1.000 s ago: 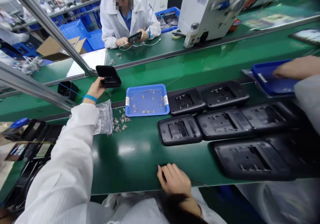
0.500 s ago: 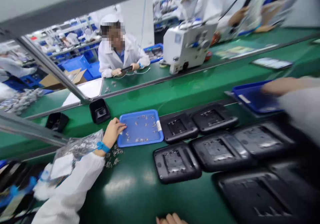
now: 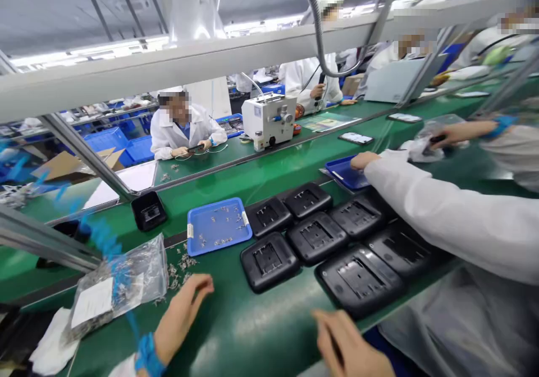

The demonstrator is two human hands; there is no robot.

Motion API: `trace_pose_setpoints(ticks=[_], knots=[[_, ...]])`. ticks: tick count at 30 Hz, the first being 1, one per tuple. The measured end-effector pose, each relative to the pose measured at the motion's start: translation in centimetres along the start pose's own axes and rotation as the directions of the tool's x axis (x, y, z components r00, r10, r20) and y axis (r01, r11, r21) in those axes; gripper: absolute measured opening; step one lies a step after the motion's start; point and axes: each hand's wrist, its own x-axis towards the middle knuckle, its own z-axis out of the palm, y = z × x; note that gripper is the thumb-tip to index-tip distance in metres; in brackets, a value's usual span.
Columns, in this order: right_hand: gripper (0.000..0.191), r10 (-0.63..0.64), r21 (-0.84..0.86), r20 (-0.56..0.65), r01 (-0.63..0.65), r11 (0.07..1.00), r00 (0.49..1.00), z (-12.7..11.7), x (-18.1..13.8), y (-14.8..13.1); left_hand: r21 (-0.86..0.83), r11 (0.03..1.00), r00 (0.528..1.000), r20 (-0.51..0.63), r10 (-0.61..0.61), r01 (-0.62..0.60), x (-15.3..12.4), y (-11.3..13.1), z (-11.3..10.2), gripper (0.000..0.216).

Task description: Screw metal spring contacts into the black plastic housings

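Observation:
My left hand (image 3: pixel 181 315) hovers over the green table near its front edge, fingers curled in toward the thumb; whether anything is between them I cannot make out. It is just right of a clear plastic bag of small metal parts (image 3: pixel 118 287) and below a scatter of loose metal parts (image 3: pixel 179 267). My right hand (image 3: pixel 349 346) lies at the bottom edge with fingers stretched out, holding nothing, just in front of the nearest black plastic housing (image 3: pixel 360 279). A blue tray (image 3: pixel 219 225) with several small metal parts sits behind my left hand.
Several black housings (image 3: pixel 315 237) lie face-down in rows right of the tray; one more (image 3: pixel 148 211) sits on the belt behind. A co-worker's white sleeve (image 3: pixel 442 208) reaches across from the right to a second blue tray (image 3: pixel 345 175). A white machine (image 3: pixel 269 120) stands on the far bench.
My left hand has drawn back from the blue tray toward me, after setting the black housing on the belt. My right hand has come further into view. The view has tilted upward.

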Motion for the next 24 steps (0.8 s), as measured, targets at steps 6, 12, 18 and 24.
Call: trace_pose_setpoints(ticks=[6, 12, 18, 24], knots=[[0.035, 0.187, -0.532, 0.132, -0.090, 0.842, 0.973, -0.6, 1.7, 4.1, -0.539, 0.793, 0.909, -0.111, -0.402, 0.285, -9.5, -1.8, 4.5, 0.046], [0.031, 0.241, -0.277, 0.506, -0.108, 0.955, 0.828, -1.3, 0.7, -2.6, -0.658, 0.639, 0.848, -0.001, -0.529, 0.398, -12.7, -2.5, 7.1, 0.044], [0.044, -0.210, 0.299, 0.701, -0.013, 0.954, 0.681, -1.3, -0.1, -10.7, -0.597, 0.652, 0.861, 0.142, -0.488, 0.467, -12.3, 0.4, 5.3, 0.037], [0.039, -0.461, 0.304, 0.464, 0.353, 0.885, 0.756, 1.0, -2.1, -13.4, -0.560, 0.632, 0.841, 0.289, -0.457, 0.536, -11.7, 1.0, 3.2, 0.043]])
